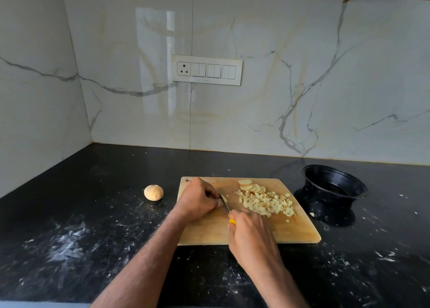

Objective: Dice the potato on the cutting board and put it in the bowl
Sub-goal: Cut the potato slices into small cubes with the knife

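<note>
On the cutting board [209, 233], left hand [197, 199] fingers pinch a potato piece [223, 198]; right hand [250, 228] grips the knife [225, 203].

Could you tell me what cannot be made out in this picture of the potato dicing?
- Head view: the piece under the left hand is mostly hidden by its fingers.
- Head view: the knife handle is mostly wrapped by the right hand.
- Head view: the black bowl bottom is too dark to read.
</note>
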Demonstrator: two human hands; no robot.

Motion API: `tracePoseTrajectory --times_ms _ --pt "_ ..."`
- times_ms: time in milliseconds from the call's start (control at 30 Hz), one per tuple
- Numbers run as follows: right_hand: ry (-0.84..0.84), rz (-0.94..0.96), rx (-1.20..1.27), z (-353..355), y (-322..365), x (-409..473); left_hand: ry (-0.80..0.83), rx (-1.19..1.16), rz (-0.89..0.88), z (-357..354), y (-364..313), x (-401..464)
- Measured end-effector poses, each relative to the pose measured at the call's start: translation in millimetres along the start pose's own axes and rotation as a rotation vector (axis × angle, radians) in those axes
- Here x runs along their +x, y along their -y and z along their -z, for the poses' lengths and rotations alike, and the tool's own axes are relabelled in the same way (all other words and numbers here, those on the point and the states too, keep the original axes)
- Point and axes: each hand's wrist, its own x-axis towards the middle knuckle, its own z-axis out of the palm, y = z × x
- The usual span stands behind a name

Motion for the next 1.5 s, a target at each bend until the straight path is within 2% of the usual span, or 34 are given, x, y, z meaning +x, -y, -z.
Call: tracePoseTrajectory --times_ms 200,333,767,1200,1500 --pt "-0.113 -0.088 0.107 6 -18 -18 0.029 0.011 -0.034 3 1 -1" --pt "-0.156 -0.064 0.146 4 -15 -17 0.038 0.001 -0.064 9 4 -2" --pt "-0.066 0.002 0.083 -4 -1 -9 0.003 -0.013 -0.011 7 5 0" --pt "-0.005 0.015 0.06 -1 9 8 0.01 0.004 -0.032 7 0 -2" --pt "0.067 -0.025 0.16 24 -23 -20 -0.036 0.014 0.011 1 5 0"
